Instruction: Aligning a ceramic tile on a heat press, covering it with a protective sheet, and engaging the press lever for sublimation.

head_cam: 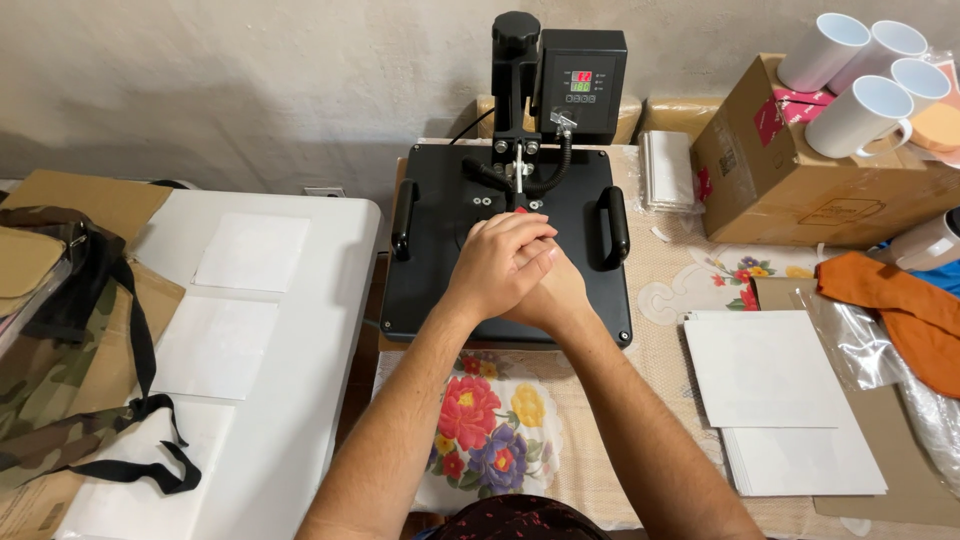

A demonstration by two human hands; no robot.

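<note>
Both forearms reach forward, left hand (497,262) clasped over right hand (548,290), gripping the heat press (440,250) handle beneath.

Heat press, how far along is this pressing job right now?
The heat press looks shut, its display lit. In hand: the left hand lies over the right hand, both bearing on its handle, mostly hidden. Possibly left: white sheets stacked at the right and white mugs on the cardboard box, untouched.
</note>
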